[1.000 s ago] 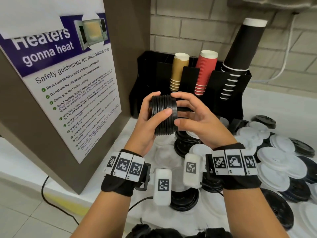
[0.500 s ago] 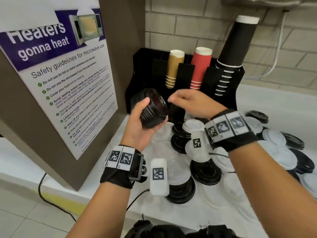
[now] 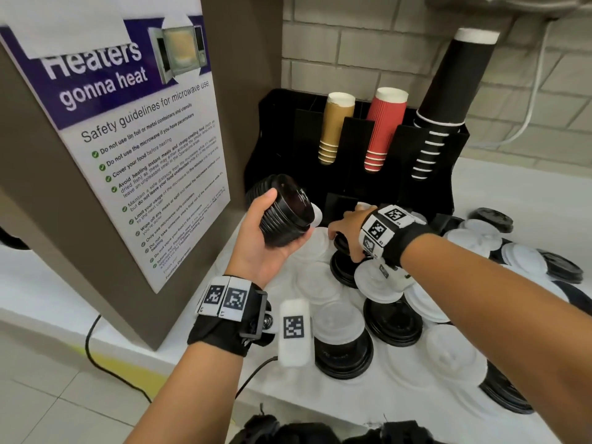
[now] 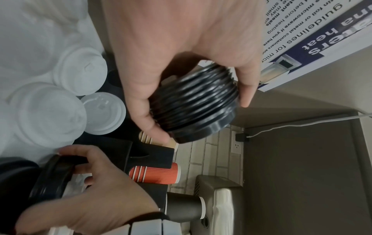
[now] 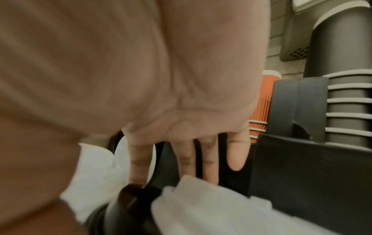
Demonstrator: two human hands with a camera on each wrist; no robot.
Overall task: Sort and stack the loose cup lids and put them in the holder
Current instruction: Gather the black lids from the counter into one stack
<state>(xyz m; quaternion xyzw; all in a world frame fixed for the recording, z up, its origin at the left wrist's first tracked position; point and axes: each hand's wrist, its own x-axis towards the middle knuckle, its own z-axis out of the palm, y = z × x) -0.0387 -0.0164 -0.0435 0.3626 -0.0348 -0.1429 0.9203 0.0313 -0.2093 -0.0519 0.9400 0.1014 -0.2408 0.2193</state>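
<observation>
Two hands busy: my left hand (image 3: 262, 241) grips nested stack of black plastic lids (image 3: 285, 213); my right hand (image 3: 347, 230) pinches short black lid pile (image 4: 50, 176) on counter. Lift square, keep rims aligned.

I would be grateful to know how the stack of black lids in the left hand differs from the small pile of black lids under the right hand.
The stack in the left hand is lifted off the counter and tipped on its side; the pile under the right hand sits flat on the counter. The held stack looks taller, with many nested rims; the counter pile looks shorter. Both are black lids.
</observation>
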